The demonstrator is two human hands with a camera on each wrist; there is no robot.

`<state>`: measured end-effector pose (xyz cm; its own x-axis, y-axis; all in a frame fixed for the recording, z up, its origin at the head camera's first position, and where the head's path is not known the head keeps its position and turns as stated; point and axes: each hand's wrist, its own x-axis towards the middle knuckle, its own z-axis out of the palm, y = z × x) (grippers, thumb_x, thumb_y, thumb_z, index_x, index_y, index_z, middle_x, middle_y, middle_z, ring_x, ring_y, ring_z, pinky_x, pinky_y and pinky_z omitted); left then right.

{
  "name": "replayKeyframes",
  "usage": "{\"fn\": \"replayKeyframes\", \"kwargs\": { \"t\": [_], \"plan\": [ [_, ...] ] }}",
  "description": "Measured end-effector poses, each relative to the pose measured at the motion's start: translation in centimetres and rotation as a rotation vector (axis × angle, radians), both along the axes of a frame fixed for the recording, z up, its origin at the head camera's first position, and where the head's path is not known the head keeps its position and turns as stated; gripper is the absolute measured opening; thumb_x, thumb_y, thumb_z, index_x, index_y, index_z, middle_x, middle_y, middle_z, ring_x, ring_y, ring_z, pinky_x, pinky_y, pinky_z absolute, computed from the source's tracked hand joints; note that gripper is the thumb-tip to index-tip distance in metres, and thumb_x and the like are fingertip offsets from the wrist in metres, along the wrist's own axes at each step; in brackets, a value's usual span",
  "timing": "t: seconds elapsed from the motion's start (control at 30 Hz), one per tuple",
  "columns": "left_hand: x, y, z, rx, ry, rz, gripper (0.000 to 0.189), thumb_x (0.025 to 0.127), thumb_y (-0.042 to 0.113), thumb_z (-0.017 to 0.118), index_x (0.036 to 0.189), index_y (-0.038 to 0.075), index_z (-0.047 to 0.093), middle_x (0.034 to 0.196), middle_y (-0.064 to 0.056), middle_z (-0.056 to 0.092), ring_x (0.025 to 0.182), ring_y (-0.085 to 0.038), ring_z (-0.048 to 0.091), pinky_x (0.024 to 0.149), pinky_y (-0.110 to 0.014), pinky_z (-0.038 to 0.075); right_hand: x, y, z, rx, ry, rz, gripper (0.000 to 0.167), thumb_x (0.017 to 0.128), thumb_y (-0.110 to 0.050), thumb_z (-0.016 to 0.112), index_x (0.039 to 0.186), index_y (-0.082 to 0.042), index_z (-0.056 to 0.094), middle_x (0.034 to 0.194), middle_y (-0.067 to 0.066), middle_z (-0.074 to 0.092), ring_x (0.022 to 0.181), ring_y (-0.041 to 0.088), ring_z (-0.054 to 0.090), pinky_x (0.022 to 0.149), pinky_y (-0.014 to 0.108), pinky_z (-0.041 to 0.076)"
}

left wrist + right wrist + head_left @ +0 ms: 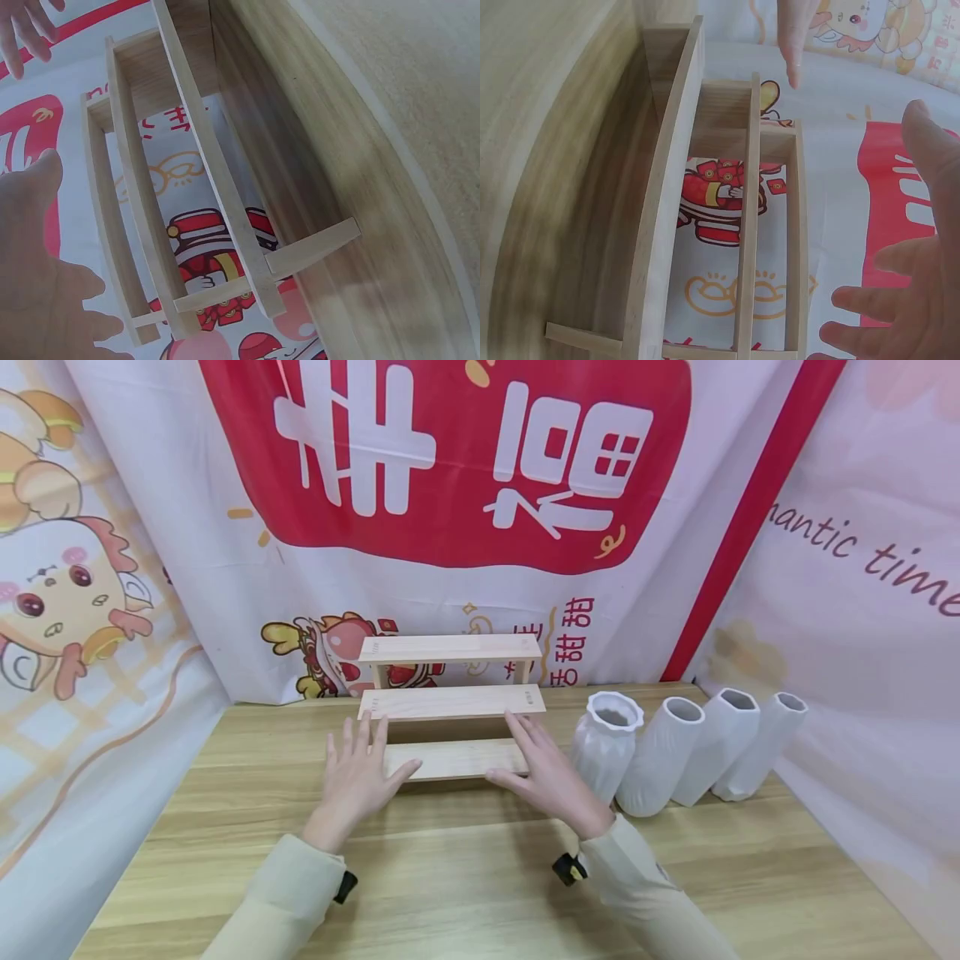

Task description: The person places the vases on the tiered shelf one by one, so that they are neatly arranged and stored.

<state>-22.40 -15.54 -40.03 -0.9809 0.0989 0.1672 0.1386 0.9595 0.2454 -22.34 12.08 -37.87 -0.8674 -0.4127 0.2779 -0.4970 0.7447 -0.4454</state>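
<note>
A pale wooden three-step shelf (450, 703) stands at the back of the table, before the printed cloth. My left hand (360, 777) is over its left end with fingers spread and pointing away. My right hand (546, 768) hovers at the right end, its thumb reaching inward over the lowest step. Neither hand grips anything. In the left wrist view the shelf's stepped boards (135, 172) and side supports show, with fingers apart from them. The right wrist view likewise has the shelf (746, 225) beside my spread fingers.
Right of the shelf stand several white vases: a ruffled-rim one (606, 747), then a ribbed one (660, 760), a faceted one (716, 747) and a slim one (759, 747). The wooden table (450, 893) meets hanging printed cloths (637, 602) behind and at both sides.
</note>
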Motion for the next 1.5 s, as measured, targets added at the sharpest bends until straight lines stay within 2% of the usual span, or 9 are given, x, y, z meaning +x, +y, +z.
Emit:
{"fn": "replayKeyframes", "kwargs": {
  "t": [0.2,0.4,0.63,0.87,1.13,1.3,1.5],
  "plan": [
    [-0.1,-0.5,-0.4,0.012,-0.013,-0.005,0.093,0.085,0.072,0.030,0.148,0.005,0.012,0.150,-0.022,-0.001,0.134,-0.042,-0.009,0.102,-0.051,-0.019,0.4,0.4,-0.2,-0.068,0.015,0.013,0.089,0.082,-0.055,0.060,0.148,-0.014,0.018,0.148,0.014,0.024,0.134,0.029,0.021,0.108,0.047,0.019],
    [0.0,-0.9,-0.8,0.026,-0.023,-0.008,0.092,0.086,0.067,0.037,0.147,0.003,0.012,0.150,-0.023,0.000,0.134,-0.043,-0.008,0.102,-0.053,-0.018,1.1,0.8,-0.1,-0.130,0.028,0.025,0.088,0.080,-0.052,0.063,0.147,-0.013,0.021,0.147,0.012,0.027,0.132,0.030,0.028,0.107,0.046,0.024],
    [0.0,-1.6,-1.2,0.064,-0.028,-0.014,0.093,0.085,0.069,0.037,0.147,0.003,0.013,0.150,-0.024,0.000,0.133,-0.046,-0.006,0.103,-0.058,-0.013,1.7,1.5,-0.1,-0.217,0.055,0.028,0.084,0.078,-0.039,0.072,0.144,-0.008,0.029,0.145,0.010,0.033,0.128,0.028,0.036,0.106,0.042,0.026],
    [0.1,-2.1,-1.4,0.084,-0.030,-0.019,0.088,0.088,0.060,0.045,0.147,0.002,0.014,0.149,-0.025,0.000,0.133,-0.047,-0.004,0.103,-0.060,-0.009,2.2,2.1,0.0,-0.259,0.089,0.021,0.082,0.076,-0.032,0.075,0.142,-0.005,0.034,0.141,0.012,0.039,0.126,0.029,0.038,0.104,0.044,0.030],
    [0.1,-2.4,-1.7,0.093,-0.037,-0.026,0.091,0.087,0.063,0.042,0.146,0.000,0.012,0.149,-0.026,-0.001,0.133,-0.047,-0.005,0.104,-0.060,-0.008,2.6,2.8,0.3,-0.300,0.080,0.016,0.082,0.075,-0.030,0.076,0.141,-0.004,0.035,0.141,0.012,0.038,0.125,0.029,0.039,0.102,0.044,0.034],
    [0.0,-2.6,-1.8,0.105,-0.033,-0.027,0.089,0.088,0.058,0.046,0.146,-0.002,0.014,0.148,-0.027,-0.001,0.132,-0.048,-0.004,0.104,-0.061,-0.007,3.0,3.3,0.8,-0.328,0.116,0.030,0.082,0.074,-0.026,0.077,0.140,-0.002,0.036,0.137,0.016,0.042,0.122,0.030,0.043,0.097,0.046,0.040],
    [0.0,-2.7,-1.7,0.104,-0.034,-0.025,0.090,0.088,0.059,0.045,0.145,-0.003,0.014,0.148,-0.028,0.001,0.132,-0.048,-0.002,0.104,-0.061,-0.005,3.5,3.9,1.5,-0.353,0.144,0.006,0.082,0.071,-0.022,0.080,0.139,-0.003,0.038,0.134,0.017,0.046,0.119,0.030,0.047,0.094,0.044,0.043]
  ]
}}
